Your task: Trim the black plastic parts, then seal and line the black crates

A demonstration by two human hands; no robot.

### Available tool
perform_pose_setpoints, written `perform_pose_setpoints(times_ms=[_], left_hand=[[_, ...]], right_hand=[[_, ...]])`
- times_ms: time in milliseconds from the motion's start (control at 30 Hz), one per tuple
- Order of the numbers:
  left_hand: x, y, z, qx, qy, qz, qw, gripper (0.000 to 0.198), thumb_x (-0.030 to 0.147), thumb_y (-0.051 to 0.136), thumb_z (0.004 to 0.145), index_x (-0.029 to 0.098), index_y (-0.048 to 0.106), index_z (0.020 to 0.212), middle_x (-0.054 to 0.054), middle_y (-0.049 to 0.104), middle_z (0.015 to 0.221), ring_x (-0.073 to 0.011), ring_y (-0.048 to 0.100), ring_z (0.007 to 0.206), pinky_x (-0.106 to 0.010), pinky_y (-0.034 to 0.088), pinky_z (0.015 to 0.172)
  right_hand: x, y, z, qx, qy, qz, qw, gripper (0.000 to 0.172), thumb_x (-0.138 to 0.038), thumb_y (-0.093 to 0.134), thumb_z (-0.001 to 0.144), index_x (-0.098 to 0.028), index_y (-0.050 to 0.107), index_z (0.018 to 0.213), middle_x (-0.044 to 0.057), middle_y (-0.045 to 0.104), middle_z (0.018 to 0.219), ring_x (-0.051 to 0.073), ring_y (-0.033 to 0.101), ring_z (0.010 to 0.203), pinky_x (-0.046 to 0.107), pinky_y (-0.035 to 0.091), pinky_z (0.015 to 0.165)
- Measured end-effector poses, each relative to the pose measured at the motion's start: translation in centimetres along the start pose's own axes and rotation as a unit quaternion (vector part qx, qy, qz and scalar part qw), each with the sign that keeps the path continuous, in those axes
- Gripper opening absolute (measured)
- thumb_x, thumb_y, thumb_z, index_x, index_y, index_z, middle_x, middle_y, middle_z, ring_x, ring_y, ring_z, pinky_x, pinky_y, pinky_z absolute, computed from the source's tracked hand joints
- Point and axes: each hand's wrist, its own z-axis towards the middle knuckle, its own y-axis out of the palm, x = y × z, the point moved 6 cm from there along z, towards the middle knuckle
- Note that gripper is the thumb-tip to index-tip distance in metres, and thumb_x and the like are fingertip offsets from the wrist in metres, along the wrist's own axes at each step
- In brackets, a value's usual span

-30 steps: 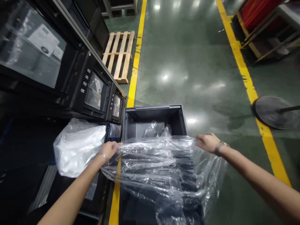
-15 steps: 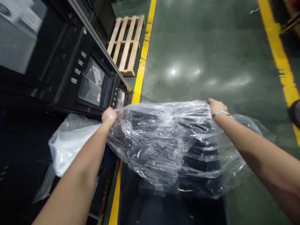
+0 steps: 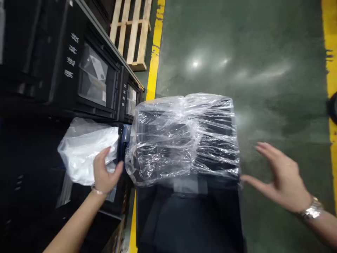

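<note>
Our left hand (image 3: 105, 177) and right hand (image 3: 286, 179), thumbs and fingers parted wide, hold nothing; between them, one clear plastic sheet (image 3: 168, 140) stretches over one dark container (image 3: 189, 221). Beyond our left hand, two windows (image 3: 92, 89) in black bins (image 3: 65, 52) show bagged pieces (image 3: 97, 68); one whitish bag (image 3: 83, 153) lies just beside that hand.

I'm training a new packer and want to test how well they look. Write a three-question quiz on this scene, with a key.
1. True or false: the left hand and the right hand are both open, neither gripping the clear plastic.
2. Which hand appears in front of the white plastic bundle? A) left B) right
3. Fill in: near the top of the picture, beside a yellow floor line, lies a wooden ____.

Key: 1. True. 2. A. 3. Pallet.
</note>
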Motion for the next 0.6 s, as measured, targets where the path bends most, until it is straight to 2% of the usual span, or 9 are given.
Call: perform_pose_setpoints(times_ms=[33, 100, 167, 233, 333, 367, 433, 533, 600], left_hand=[[2.8, 0.5, -0.4, -0.059, 0.108, 0.015, 0.992, 0.063, 0.049, 0.056, 0.079, 0.013, 0.043, 0.129, -0.02, 0.053, 0.131, -0.0322, 0.047, 0.126, -0.05, 0.034, 0.108], [7.9, 3.9, -1.5, -0.24, 0.256, 0.05, 0.935, 0.082, 0.051, 0.066, 0.071, 0.013, 0.037, 0.138, -0.021, 0.042, 0.144, -0.0363, 0.032, 0.137, -0.055, 0.017, 0.115], [11.0, 7.3, -1.5, -0.322, 0.284, 0.085, 0.899, 0.083, 0.036, 0.071, 0.066, 0.015, 0.04, 0.14, -0.018, 0.043, 0.145, -0.0367, 0.031, 0.138, -0.056, 0.01, 0.116], [11.4, 9.9, -2.4, -0.422, 0.252, 0.177, 0.853, 0.07, 0.012, 0.055, 0.073, 0.012, 0.039, 0.141, -0.018, 0.06, 0.127, -0.0308, 0.049, 0.125, -0.053, 0.017, 0.114], [9.1, 8.5, -8.1, -0.53, 0.233, 0.193, 0.792, 0.047, 0.003, 0.042, 0.076, 0.015, 0.063, 0.116, -0.013, 0.071, 0.095, -0.0245, 0.062, 0.098, -0.039, 0.038, 0.099], [7.8, 6.9, -11.2, -0.552, 0.229, 0.176, 0.782, 0.036, 0.005, 0.043, 0.076, 0.016, 0.069, 0.098, -0.012, 0.071, 0.091, -0.0254, 0.062, 0.093, -0.04, 0.04, 0.096], [4.1, 3.3, -17.8, -0.588, 0.173, 0.174, 0.771, 0.034, 0.006, 0.04, 0.08, 0.018, 0.071, 0.087, -0.01, 0.072, 0.09, -0.0243, 0.063, 0.092, -0.042, 0.037, 0.1], [-0.2, 0.3, -26.1, -0.633, 0.105, 0.182, 0.746, 0.046, 0.029, 0.056, 0.079, 0.011, 0.064, 0.12, -0.018, 0.06, 0.127, -0.0348, 0.049, 0.123, -0.05, 0.021, 0.114], [-1.2, 1.3, -28.4, -0.643, 0.096, 0.188, 0.736, 0.064, 0.04, 0.058, 0.078, 0.007, 0.052, 0.133, -0.021, 0.046, 0.141, -0.0377, 0.034, 0.136, -0.054, 0.011, 0.117]], right_hand=[[-3.0, 0.9, -0.6, -0.033, -0.089, -0.011, 0.995, 0.09, -0.074, 0.063, 0.069, -0.016, 0.043, 0.135, 0.021, 0.045, 0.139, 0.039, 0.04, 0.13, 0.056, 0.03, 0.107], [-7.4, 4.5, -1.1, -0.115, -0.199, -0.032, 0.973, 0.095, -0.056, 0.073, 0.067, -0.019, 0.031, 0.144, 0.017, 0.032, 0.15, 0.039, 0.029, 0.137, 0.058, 0.021, 0.11], [-8.7, 8.6, -0.8, -0.185, -0.184, -0.074, 0.962, 0.077, -0.022, 0.065, 0.072, -0.017, 0.035, 0.143, 0.018, 0.038, 0.147, 0.037, 0.037, 0.133, 0.057, 0.029, 0.105], [-8.5, 10.9, -1.2, -0.21, -0.164, -0.095, 0.959, 0.058, -0.004, 0.051, 0.07, -0.01, 0.053, 0.128, 0.023, 0.063, 0.115, 0.034, 0.06, 0.104, 0.051, 0.043, 0.087], [-8.1, 9.5, -6.7, -0.237, -0.184, -0.089, 0.95, 0.027, -0.003, 0.049, 0.062, -0.015, 0.066, 0.079, 0.012, 0.062, 0.062, 0.026, 0.059, 0.063, 0.042, 0.046, 0.071], [-8.1, 8.1, -10.0, -0.246, -0.196, -0.08, 0.946, 0.019, -0.006, 0.05, 0.06, -0.018, 0.062, 0.067, 0.01, 0.061, 0.06, 0.024, 0.057, 0.061, 0.041, 0.046, 0.071], [-8.2, 5.3, -17.2, -0.251, -0.204, -0.062, 0.944, 0.013, -0.01, 0.049, 0.063, -0.021, 0.057, 0.06, 0.006, 0.059, 0.058, 0.021, 0.053, 0.055, 0.039, 0.045, 0.066], [-7.0, 2.3, -25.5, -0.097, -0.143, -0.03, 0.985, 0.027, -0.005, 0.04, 0.067, -0.022, 0.061, 0.065, 0.006, 0.068, 0.07, 0.022, 0.06, 0.07, 0.044, 0.042, 0.083], [-5.9, 4.3, -28.4, -0.098, -0.141, -0.052, 0.984, 0.03, -0.005, 0.042, 0.067, -0.019, 0.067, 0.076, 0.007, 0.071, 0.08, 0.024, 0.062, 0.083, 0.046, 0.04, 0.091]])
